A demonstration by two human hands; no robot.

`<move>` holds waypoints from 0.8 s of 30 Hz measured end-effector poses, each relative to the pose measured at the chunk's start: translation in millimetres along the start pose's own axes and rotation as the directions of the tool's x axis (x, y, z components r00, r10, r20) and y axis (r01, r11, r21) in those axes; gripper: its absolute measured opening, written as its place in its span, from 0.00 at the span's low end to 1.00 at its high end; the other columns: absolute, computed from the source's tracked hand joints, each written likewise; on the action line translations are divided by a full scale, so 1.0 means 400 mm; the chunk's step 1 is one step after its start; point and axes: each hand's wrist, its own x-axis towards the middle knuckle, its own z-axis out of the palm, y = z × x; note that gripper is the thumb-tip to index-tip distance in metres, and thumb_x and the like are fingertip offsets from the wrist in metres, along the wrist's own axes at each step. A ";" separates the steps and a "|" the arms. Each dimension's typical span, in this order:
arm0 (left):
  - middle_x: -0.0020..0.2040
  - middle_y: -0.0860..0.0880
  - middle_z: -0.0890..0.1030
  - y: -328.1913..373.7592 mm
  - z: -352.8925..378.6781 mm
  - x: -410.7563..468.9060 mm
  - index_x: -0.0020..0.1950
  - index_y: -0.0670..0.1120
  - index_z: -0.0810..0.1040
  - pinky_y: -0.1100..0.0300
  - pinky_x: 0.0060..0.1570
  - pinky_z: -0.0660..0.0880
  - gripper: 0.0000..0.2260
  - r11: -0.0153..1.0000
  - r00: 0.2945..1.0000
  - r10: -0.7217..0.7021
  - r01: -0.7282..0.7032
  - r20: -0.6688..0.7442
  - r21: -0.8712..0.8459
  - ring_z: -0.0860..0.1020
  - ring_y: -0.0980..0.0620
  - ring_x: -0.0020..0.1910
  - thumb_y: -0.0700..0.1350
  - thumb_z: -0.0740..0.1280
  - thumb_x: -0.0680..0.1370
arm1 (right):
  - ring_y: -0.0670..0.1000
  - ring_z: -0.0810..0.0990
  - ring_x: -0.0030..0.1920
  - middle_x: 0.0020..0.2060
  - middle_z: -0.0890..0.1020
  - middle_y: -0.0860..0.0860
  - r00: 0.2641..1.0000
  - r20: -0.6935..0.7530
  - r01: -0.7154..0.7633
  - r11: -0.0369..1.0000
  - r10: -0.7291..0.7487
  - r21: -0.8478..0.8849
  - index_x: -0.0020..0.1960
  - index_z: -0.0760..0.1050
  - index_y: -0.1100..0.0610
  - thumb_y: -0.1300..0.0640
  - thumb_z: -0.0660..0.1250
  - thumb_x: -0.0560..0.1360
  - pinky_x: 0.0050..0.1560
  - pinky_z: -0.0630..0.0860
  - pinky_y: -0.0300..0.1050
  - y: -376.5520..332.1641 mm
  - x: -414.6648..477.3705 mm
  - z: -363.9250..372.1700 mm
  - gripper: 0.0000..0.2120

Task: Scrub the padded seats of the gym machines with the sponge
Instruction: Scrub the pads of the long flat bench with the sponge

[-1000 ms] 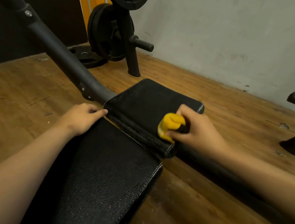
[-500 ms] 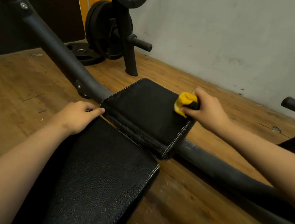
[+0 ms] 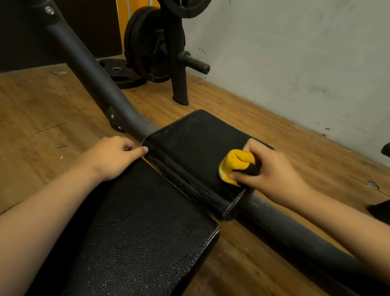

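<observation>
Sponge (image 3: 236,165) in R hand (image 3: 273,176) grip, small pad (image 3: 194,148) rt edge; L hand (image 3: 113,157) curled on big pad (image 3: 138,245) corner

The small black padded seat (image 3: 198,145) is grained leatherette with pale stitching. The long black bench pad (image 3: 131,246) has a coarser, pebbled sheen. The yellow foam sponge (image 3: 236,162) looks soft, the dark tubular frame (image 3: 90,69) matt metal, the plank floor (image 3: 23,119) scuffed wood.

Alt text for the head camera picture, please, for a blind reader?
The right hand grips a yellow sponge on the small black padded seat; the left hand holds the edge of the larger pad. Weight plates stand behind.
</observation>
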 end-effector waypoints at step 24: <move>0.36 0.48 0.79 -0.029 0.019 0.023 0.36 0.47 0.79 0.48 0.46 0.77 0.22 1.000 0.997 0.009 -0.009 -0.071 0.002 0.78 0.51 0.39 0.64 0.61 0.76 | 0.45 0.77 0.42 0.41 0.79 0.48 0.995 -0.002 0.095 0.994 -0.095 0.045 0.48 0.69 0.57 0.53 0.75 0.71 0.40 0.72 0.40 -0.060 0.319 0.156 0.15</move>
